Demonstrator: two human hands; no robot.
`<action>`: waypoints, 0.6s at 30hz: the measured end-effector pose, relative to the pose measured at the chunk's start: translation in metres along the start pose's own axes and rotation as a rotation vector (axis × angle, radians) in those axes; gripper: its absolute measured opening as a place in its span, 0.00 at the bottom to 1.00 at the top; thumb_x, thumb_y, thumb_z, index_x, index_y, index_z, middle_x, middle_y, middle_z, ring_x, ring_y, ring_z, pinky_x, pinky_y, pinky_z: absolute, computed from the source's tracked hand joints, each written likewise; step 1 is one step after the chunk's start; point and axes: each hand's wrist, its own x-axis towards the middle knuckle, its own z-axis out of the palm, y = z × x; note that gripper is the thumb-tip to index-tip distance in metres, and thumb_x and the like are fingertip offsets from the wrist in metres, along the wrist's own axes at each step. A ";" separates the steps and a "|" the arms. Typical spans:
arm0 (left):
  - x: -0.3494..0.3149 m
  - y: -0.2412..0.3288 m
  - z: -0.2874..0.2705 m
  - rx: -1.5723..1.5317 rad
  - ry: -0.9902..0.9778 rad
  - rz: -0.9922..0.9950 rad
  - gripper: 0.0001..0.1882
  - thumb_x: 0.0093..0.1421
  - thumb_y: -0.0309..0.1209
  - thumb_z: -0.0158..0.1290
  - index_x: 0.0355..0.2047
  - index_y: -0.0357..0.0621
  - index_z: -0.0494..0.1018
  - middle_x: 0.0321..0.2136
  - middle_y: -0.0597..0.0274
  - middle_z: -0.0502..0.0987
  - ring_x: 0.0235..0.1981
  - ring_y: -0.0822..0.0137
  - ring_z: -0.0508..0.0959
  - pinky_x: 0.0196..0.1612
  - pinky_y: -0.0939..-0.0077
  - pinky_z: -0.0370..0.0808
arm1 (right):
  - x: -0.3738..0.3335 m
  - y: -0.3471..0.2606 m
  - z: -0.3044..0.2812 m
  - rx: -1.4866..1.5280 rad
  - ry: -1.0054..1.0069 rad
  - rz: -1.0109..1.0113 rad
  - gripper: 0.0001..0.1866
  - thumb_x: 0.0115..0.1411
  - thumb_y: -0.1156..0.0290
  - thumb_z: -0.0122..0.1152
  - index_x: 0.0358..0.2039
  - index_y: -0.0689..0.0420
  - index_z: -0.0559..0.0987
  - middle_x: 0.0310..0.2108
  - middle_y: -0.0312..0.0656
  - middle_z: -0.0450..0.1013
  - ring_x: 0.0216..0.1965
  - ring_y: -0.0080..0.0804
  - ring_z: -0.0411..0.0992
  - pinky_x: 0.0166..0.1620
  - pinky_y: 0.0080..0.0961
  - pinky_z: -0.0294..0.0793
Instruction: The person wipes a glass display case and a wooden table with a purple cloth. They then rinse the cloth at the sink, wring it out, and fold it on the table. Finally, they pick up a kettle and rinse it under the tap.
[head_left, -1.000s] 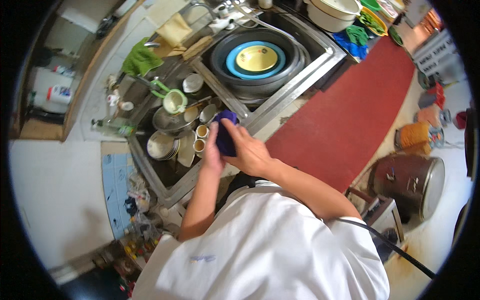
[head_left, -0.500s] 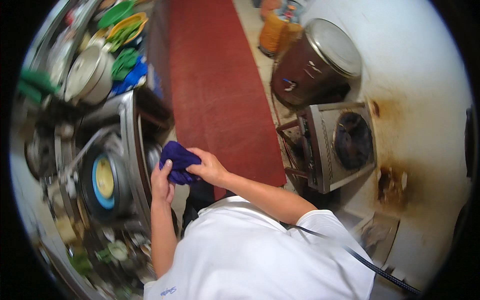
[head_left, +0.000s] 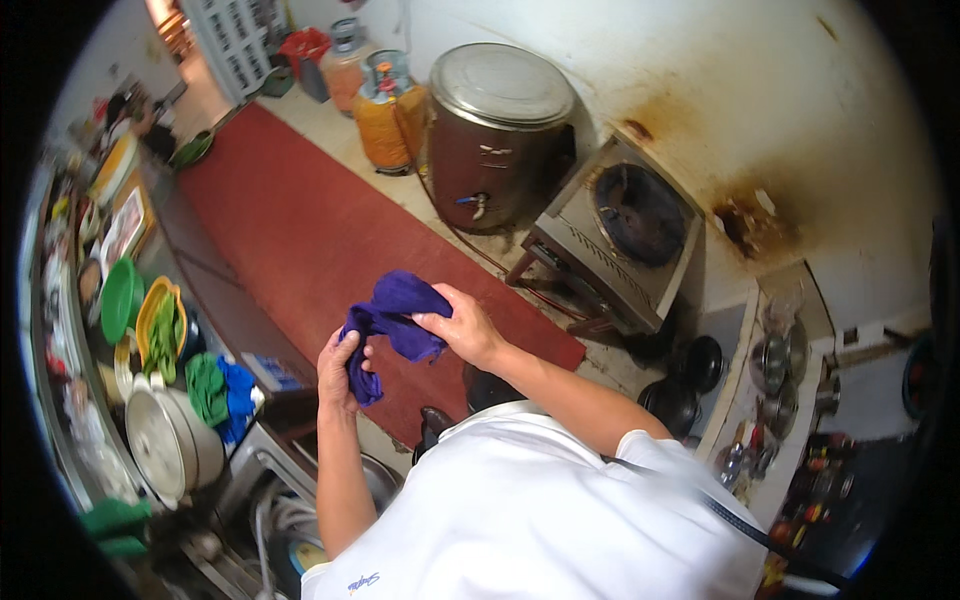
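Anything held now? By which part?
A purple cloth: the left hand grips its left end; the right hand pinches its right edge.

1. Illumination: fairly bright, indoor; strongest on the white shirt [head_left: 540,490] and pale wall [head_left: 860,170].
2. Glare: soft sheen on the metal lid [head_left: 505,85]; warm orange glow through the doorway [head_left: 178,42], upper left.
3. Shadow: deep beneath the stove [head_left: 592,246]; lower right corner dim.
4. Sharpness: purple cloth [head_left: 405,305] reasonably clear; left-hand clutter [head_left: 85,425] soft.
5. Distortion: fisheye; counter edges curved, black surround, bluish rim fringe.
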 end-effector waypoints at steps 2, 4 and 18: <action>0.030 0.000 0.001 0.040 0.041 -0.094 0.14 0.66 0.33 0.56 0.48 0.39 0.72 0.31 0.62 0.77 0.24 0.75 0.76 0.22 0.85 0.74 | 0.019 -0.004 -0.005 0.184 0.071 0.017 0.19 0.63 0.67 0.65 0.50 0.65 0.76 0.39 0.40 0.78 0.40 0.20 0.74 0.44 0.23 0.76; 0.050 -0.007 0.012 0.158 0.045 -0.186 0.13 0.67 0.35 0.54 0.46 0.39 0.72 0.28 0.62 0.77 0.22 0.73 0.75 0.22 0.82 0.74 | 0.036 0.000 -0.015 0.106 0.085 0.010 0.19 0.64 0.66 0.64 0.50 0.65 0.75 0.38 0.40 0.78 0.39 0.21 0.74 0.44 0.23 0.76; 0.193 0.109 0.052 0.855 0.063 -0.078 0.30 0.53 0.24 0.63 0.57 0.44 0.69 0.34 0.65 0.74 0.25 0.77 0.72 0.23 0.84 0.67 | 0.262 0.066 -0.055 0.308 -0.103 0.057 0.19 0.49 0.69 0.66 0.40 0.67 0.78 0.30 0.43 0.77 0.33 0.25 0.74 0.37 0.28 0.74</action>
